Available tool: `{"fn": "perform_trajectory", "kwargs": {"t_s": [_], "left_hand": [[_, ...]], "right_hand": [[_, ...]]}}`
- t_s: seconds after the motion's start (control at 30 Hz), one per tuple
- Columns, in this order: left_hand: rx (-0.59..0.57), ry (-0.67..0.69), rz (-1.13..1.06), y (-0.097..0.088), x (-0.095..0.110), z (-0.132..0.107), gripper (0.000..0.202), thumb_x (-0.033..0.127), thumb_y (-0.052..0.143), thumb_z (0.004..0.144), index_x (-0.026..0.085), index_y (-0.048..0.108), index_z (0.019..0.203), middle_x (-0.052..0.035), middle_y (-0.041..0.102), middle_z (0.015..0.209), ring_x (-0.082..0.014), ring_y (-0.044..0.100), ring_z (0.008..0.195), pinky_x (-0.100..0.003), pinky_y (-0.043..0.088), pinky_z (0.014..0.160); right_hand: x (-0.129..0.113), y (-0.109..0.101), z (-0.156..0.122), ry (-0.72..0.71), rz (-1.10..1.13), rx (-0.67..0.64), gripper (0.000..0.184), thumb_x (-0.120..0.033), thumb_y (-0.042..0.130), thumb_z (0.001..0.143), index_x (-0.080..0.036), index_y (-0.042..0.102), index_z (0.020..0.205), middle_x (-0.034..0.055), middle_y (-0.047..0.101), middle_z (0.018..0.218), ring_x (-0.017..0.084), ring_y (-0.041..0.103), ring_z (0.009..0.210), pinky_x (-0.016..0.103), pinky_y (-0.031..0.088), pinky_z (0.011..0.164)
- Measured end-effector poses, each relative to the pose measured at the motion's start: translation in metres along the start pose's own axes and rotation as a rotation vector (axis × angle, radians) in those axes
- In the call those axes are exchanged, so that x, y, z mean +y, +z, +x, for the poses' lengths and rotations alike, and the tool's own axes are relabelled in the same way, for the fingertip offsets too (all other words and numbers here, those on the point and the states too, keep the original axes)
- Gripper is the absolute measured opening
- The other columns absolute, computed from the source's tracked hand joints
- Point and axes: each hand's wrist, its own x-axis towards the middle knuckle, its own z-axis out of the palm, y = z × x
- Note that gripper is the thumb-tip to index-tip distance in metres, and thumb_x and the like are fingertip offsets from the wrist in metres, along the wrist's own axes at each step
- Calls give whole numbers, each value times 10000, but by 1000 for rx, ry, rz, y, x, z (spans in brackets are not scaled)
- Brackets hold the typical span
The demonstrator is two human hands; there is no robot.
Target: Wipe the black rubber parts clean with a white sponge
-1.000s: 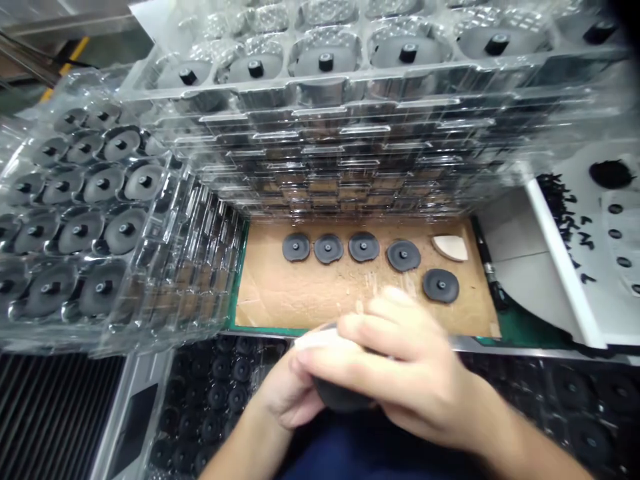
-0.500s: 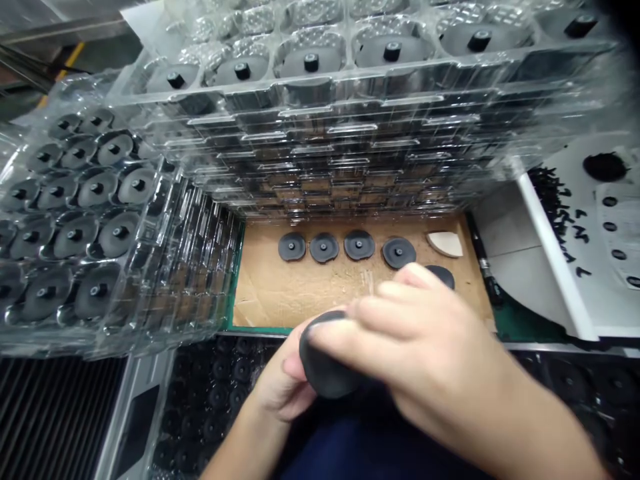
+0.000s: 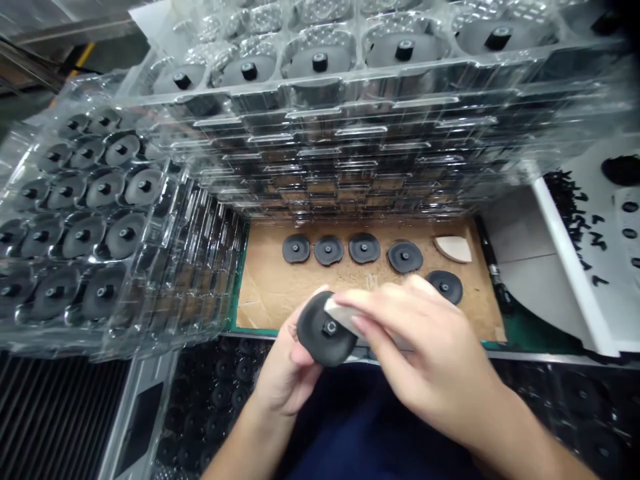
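Note:
A round black part with a short hub in its middle, like a knob or cap [image 3: 317, 340], is gripped at its left edge by my left hand [image 3: 286, 363]. Its hub side faces up toward me. My right hand [image 3: 425, 340] pinches a pale, flat, wedge-like pad [image 3: 343, 313]. The pad's tip rests on the black part's upper face, beside the hub. Several similar black parts [image 3: 364, 247] lie hub-up on the cardboard [image 3: 265, 293] beyond my hands. Another pale wedge-shaped piece [image 3: 454, 249] lies at the cardboard's right.
Tall stacks of clear plastic trays [image 3: 320, 127] holding black parts stand behind the cardboard and at the left [image 3: 100, 253]. To the right are a white divider [image 3: 575, 267], a dark pen-like tool [image 3: 495, 273] and a heap of small black pieces [image 3: 565, 200].
The black part has turned so its hub side shows. My right hand has shifted, and the pale pad in it is now visible against the part. The view has moved slightly.

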Motion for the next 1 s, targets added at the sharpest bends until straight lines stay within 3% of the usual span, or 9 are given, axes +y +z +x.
{"fn": "perform_trajectory", "kwargs": {"t_s": [0.17, 0.3, 0.37, 0.53, 0.63, 0.73, 0.83, 0.87, 1.0], "left_hand": [[61, 73, -95, 0, 1, 5, 632, 406, 813, 541, 262, 636, 1130, -25, 702, 1084, -197, 669, 930, -270, 516, 859], [99, 83, -78, 2, 0, 7, 785, 412, 798, 564, 248, 519, 1278, -70, 660, 1173, -229, 650, 998, -301, 507, 894], [94, 83, -89, 2, 1, 7, 792, 409, 794, 574, 238, 506, 1292, -78, 659, 1173, -228, 648, 1004, -302, 497, 913], [66, 78, -82, 6, -4, 5, 744, 404, 807, 559, 223, 560, 1237, -69, 682, 1118, -219, 650, 987, -294, 507, 893], [55, 77, -48, 6, -10, 3, 704, 409, 810, 563, 216, 590, 1203, -61, 696, 1078, -211, 652, 968, -283, 518, 867], [89, 52, -17, 2, -13, 1, 595, 380, 804, 597, 219, 632, 1143, -47, 706, 1038, -201, 658, 951, -267, 526, 845], [157, 61, 1, -4, -11, 0, 504, 316, 825, 576, 244, 670, 1051, -17, 713, 1010, -185, 667, 931, -236, 540, 798], [157, 53, 12, -4, -10, 0, 480, 304, 832, 564, 240, 680, 1015, -11, 717, 976, -186, 670, 922, -233, 544, 785], [46, -53, 47, 6, -11, -4, 420, 365, 860, 482, 159, 699, 811, -40, 711, 767, -240, 677, 869, -282, 566, 740]], "right_hand": [[11, 3, -33, 367, 660, -248, 179, -254, 579, 858, -283, 693, 993, -22, 725, 872, 128, 660, 721, 211, 488, 604], [30, 19, -51, 697, 766, -86, 188, -339, 598, 847, -261, 708, 978, 15, 730, 970, 171, 676, 837, 253, 533, 719], [39, 22, -55, 734, 691, -20, 212, -367, 602, 843, -258, 703, 995, 20, 727, 993, 184, 674, 866, 265, 536, 740], [31, 11, -41, 526, 328, 213, 227, -310, 573, 873, -293, 658, 1082, 7, 689, 1076, 193, 639, 943, 274, 523, 772], [9, 12, -23, 247, 134, 320, 266, -197, 516, 893, -260, 612, 1133, 32, 670, 1080, 194, 609, 956, 304, 496, 791], [-6, 18, -9, -5, 113, 137, 250, -121, 460, 895, -155, 605, 1096, 69, 687, 977, 184, 608, 861, 319, 475, 766], [-6, 21, -1, -4, 175, -180, 214, -102, 469, 896, -163, 632, 1022, 21, 685, 894, 143, 601, 780, 275, 449, 711], [-5, 21, 1, 11, 157, -200, 206, -107, 474, 896, -166, 637, 1007, 15, 683, 884, 141, 595, 768, 277, 438, 701], [-2, 23, 1, -65, 63, 20, 241, -127, 418, 906, -103, 617, 1040, 67, 663, 836, 175, 561, 729, 323, 395, 676]]}}
